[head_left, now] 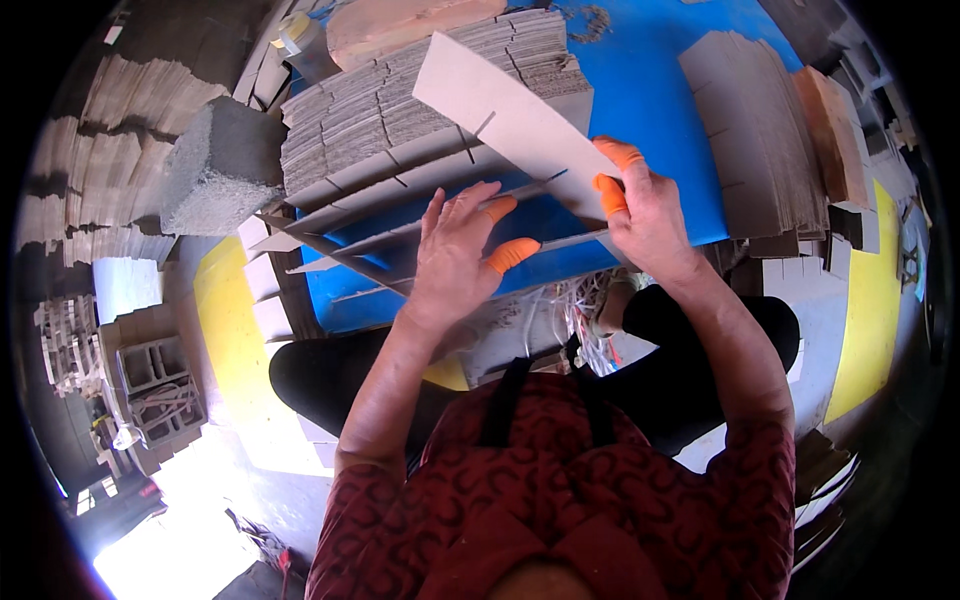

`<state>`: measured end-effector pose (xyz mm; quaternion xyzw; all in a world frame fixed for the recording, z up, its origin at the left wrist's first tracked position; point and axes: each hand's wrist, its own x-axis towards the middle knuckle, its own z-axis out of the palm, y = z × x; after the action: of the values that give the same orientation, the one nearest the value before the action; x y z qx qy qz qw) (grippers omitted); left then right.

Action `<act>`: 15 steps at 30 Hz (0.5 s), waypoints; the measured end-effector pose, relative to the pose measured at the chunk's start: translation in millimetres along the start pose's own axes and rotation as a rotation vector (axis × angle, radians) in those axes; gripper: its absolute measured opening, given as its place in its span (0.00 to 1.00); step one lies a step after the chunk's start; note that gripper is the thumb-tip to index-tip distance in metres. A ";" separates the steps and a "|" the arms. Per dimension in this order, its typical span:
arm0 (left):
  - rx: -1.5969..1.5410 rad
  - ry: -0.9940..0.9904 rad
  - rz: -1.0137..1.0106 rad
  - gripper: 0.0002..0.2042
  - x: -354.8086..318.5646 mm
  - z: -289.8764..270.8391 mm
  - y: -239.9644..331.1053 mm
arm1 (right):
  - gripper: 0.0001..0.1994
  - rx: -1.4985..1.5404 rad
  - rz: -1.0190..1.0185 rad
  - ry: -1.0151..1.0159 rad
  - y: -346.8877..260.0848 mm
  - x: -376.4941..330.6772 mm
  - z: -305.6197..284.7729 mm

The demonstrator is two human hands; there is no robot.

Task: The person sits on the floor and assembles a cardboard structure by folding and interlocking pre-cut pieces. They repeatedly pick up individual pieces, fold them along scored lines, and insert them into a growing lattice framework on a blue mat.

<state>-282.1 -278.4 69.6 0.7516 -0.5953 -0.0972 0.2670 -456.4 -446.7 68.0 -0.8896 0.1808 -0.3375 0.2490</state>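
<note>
My right hand [648,212], with orange finger covers on thumb and forefinger, pinches one end of a grey cardboard divider strip [515,108]. The strip tilts up toward the far left, and slots show along its edge. My left hand [448,262] is spread, its orange-covered thumb and forefinger apart. It hovers over or touches several slotted cardboard strips [385,236] standing on edge and crossing one another; contact is unclear. These strips sit on the blue tabletop [640,90] in front of me. Beyond them lies a thick stack of similar strips [430,105].
Another stack of slotted strips [750,135] stands at the right, beside an orange-brown block [830,135]. A reddish block [410,28] sits behind the far stack. A rough grey block [222,165] and more cardboard stacks [130,150] are at the left.
</note>
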 end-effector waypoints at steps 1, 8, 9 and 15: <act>0.000 -0.001 0.006 0.19 -0.1 0.3 1.1 | 0.29 -0.012 0.013 -0.057 0.1 -0.6 1.7; 0.089 0.199 0.082 0.14 10.0 -21.0 -31.1 | 0.28 -0.106 -0.073 -0.124 3.3 -6.0 10.9; 0.204 0.291 0.070 0.13 12.8 -22.8 -41.0 | 0.28 -0.112 -0.087 -0.109 3.6 -6.2 10.7; 0.181 0.183 -0.098 0.09 0.9 -30.1 -57.6 | 0.28 -0.105 -0.071 -0.122 -0.8 -6.8 6.3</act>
<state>-219.3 -262.1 65.2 0.8066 -0.5373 0.0129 0.2459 -456.6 -440.6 60.9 -0.9262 0.1511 -0.2812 0.2004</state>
